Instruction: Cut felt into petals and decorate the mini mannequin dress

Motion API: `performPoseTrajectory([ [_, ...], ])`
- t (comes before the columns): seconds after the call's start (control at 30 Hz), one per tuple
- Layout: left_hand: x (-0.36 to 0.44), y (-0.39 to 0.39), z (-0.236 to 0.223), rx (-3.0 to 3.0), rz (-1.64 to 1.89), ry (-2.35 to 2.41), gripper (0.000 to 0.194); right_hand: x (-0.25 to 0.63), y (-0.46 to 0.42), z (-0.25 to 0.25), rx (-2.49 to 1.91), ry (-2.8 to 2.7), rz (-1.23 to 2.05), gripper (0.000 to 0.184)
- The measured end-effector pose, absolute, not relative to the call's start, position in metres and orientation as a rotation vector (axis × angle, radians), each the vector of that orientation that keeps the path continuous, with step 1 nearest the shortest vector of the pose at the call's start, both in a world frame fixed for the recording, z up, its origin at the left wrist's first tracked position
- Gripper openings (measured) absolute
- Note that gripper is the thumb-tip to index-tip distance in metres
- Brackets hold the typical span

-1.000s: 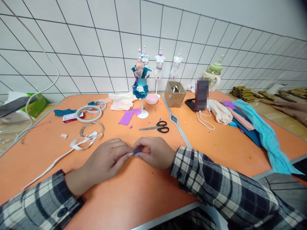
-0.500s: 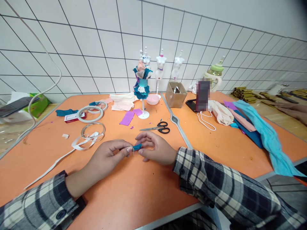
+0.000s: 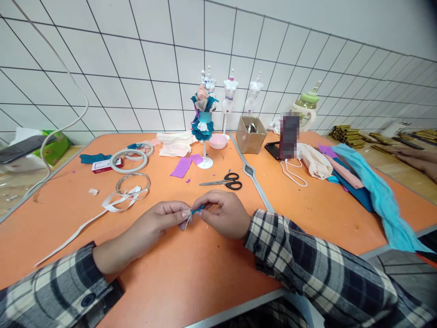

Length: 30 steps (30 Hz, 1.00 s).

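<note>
In the head view, the black-handled scissors (image 3: 224, 181) lie open-handled beyond both hands. On the near side of the scissors, below their blade tips, a small teal piece (image 3: 199, 210) is held up between the fingertips. The left hand (image 3: 159, 224) has thumb and fingers closed in a pinch at its left end, where a thin pale strand (image 3: 187, 223) hangs down. The right hand (image 3: 223, 214) pinches the other end, thumb against fingers. The piece is probably light, soft and crinkly, likely to crush or tear if pulled hard; a gentle fingertip hold on its gathered end, beside the strand, seems safest. Left of the scissors lie purple scraps (image 3: 180, 167); farther left, a limp white ribbon (image 3: 80, 231).
</note>
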<state>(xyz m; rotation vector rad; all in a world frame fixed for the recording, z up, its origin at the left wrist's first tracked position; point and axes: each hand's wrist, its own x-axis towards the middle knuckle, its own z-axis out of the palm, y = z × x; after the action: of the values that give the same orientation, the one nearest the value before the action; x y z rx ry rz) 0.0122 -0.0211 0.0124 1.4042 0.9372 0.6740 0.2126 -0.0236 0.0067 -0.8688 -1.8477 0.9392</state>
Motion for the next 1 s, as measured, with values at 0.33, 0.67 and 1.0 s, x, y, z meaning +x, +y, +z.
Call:
performPoseTrajectory([
  [0.33, 0.013, -0.02, 0.017, 1.656, 0.877, 1.156, 0.027, 0.212, -0.02, 0.007, -0.944, -1.224, 1.87, 0.046],
  [0.67, 0.009, -0.024, 0.023, 2.207, 1.019, 1.121, 0.028, 0.214, -0.022, 0.012, -0.883, -1.094, 2.159, 0.044],
  [1.0, -0.015, -0.029, 0.027, 3.117, 0.954, 0.694, 0.032, 0.217, -0.017, 0.003, -0.892, -1.091, 2.226, 0.038],
])
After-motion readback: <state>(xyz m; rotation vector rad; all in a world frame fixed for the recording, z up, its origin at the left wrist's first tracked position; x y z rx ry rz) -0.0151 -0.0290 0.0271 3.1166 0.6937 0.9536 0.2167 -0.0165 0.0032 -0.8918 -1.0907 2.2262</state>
